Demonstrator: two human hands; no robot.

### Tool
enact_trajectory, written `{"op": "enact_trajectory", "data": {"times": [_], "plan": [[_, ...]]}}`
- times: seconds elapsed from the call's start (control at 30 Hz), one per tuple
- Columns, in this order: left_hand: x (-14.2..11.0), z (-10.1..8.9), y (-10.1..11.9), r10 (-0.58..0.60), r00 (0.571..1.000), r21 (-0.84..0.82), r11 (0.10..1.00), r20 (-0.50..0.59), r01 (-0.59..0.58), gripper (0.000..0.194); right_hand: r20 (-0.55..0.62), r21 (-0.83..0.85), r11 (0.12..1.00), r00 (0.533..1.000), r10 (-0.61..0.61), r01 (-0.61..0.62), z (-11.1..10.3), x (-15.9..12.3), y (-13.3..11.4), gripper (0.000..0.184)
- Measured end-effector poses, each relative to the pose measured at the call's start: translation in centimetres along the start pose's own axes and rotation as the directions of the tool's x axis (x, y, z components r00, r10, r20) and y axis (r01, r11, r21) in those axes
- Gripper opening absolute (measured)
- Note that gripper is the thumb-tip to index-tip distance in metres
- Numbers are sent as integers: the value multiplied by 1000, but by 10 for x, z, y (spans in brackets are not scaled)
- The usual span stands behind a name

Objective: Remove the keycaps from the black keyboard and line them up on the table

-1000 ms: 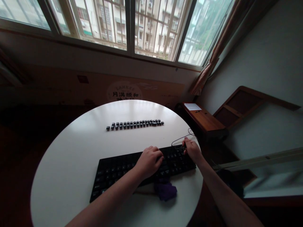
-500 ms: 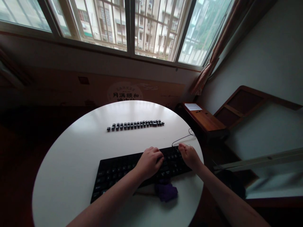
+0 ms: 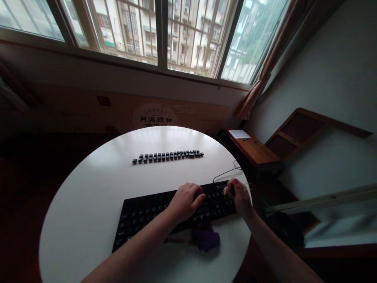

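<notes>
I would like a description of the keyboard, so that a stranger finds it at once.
Start from the round white table standing before the barred window. On the table's nearer part, with the person's left hand over it, lies the keyboard. It is the long black slab, much larger than the small loose keys lined up beyond it.

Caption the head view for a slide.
Left hand on a black keyboard, right hand holding a thin wire tool at its right end, keycaps in two rows beyond.
</notes>
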State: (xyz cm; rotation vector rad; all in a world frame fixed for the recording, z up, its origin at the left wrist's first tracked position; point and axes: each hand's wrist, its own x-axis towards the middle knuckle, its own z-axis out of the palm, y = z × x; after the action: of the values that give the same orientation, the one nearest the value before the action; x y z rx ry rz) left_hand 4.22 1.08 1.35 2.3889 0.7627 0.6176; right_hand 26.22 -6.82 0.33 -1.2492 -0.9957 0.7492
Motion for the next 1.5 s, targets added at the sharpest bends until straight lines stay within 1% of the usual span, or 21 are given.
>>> {"op": "enact_trajectory", "data": {"times": [0.07, 0.13, 0.2, 0.27, 0.37, 0.47, 0.53, 0.63, 0.67, 0.73, 0.8, 0.87, 1.0, 1.17, 1.2, 1.23, 1.27, 1.33, 1.37, 1.4, 1.5], "plan": [[-1, -2, 0, 19, 1000, -59, 998, -6, -20, 26, 168, -50, 996, 984, -64, 73, 13, -10, -13, 43], [-2, -3, 0, 55, 998, -110, 992, 1, -54, 28, 316, -92, 984, 941, -118, 154, 23, -16, -24, 44], [-3, -3, 0, 70, 997, -134, 989, 19, -67, 30, 416, -135, 966, 897, -147, 221, 30, -19, -31, 43], [-4, -2, 0, 44, 999, -130, 991, 23, -41, 30, 468, -174, 948, 869, -159, 267, 32, -20, -36, 42], [-4, 0, -1, -4, 1000, -110, 994, 3, 4, 27, 481, -273, 895, 855, -191, 354, 34, -22, -41, 37], [-4, 0, -1, -23, 1000, -121, 992, -12, 21, 24, 442, -433, 751, 843, -305, 499, 35, -24, -47, 33], [-3, -1, -1, -51, 998, -173, 984, -29, 45, 22, 349, -504, 683, 848, -399, 529, 35, -22, -50, 30], [-1, -4, -2, -95, 994, -263, 962, -48, 79, 25, 204, -522, 690, 858, -471, 502, 33, -13, -51, 25], [-1, -5, -2, -96, 994, -278, 957, -45, 80, 26, 213, -513, 698, 862, -460, 499, 33, -9, -51, 25], [-1, -4, -3, -85, 996, -283, 956, -32, 72, 27, 353, -497, 692, 851, -390, 523, 33, 0, -49, 25], [-1, -3, -4, -75, 997, -287, 956, -30, 63, 27, 543, -487, 654, 787, -293, 579, 36, 9, -47, 25], [-2, -1, -6, -63, 997, -321, 946, -42, 46, 30, 652, -483, 602, 720, -237, 636, 40, 17, -45, 23], [-2, -1, -7, -12, 998, -425, 905, -58, -14, 34, 689, -470, 573, 685, -237, 671, 48, 26, -46, 28], [-2, -3, -6, -33, 997, -432, 902, -63, 3, 34, 776, -410, 586, 605, -178, 698, 49, 42, -51, 25], [-2, -3, -6, -40, 997, -424, 906, -64, 9, 35, 776, -406, 607, 609, -166, 683, 47, 51, -49, 22], [-2, -4, -6, -50, 997, -416, 909, -65, 18, 36, 760, -412, 631, 630, -160, 657, 43, 65, -46, 19], [-2, -4, -6, -60, 996, -407, 913, -67, 28, 39, 732, -433, 657, 666, -144, 617, 39, 81, -41, 17], [-2, -4, -6, -72, 996, -394, 918, -58, 43, 45, 595, -515, 693, 792, -136, 505, 29, 121, -28, 18], [-2, -4, -7, -70, 996, -389, 920, -52, 45, 47, 519, -574, 702, 850, -86, 422, 24, 142, -19, 20], [-2, -3, -7, -64, 997, -384, 922, -46, 42, 49, 480, -602, 701, 875, -64, 382, 20, 163, -10, 21], [-3, -3, -8, -50, 998, -368, 929, -28, 37, 52, 442, -639, 706, 897, 9, 307, 12, 209, 19, 20]]}}
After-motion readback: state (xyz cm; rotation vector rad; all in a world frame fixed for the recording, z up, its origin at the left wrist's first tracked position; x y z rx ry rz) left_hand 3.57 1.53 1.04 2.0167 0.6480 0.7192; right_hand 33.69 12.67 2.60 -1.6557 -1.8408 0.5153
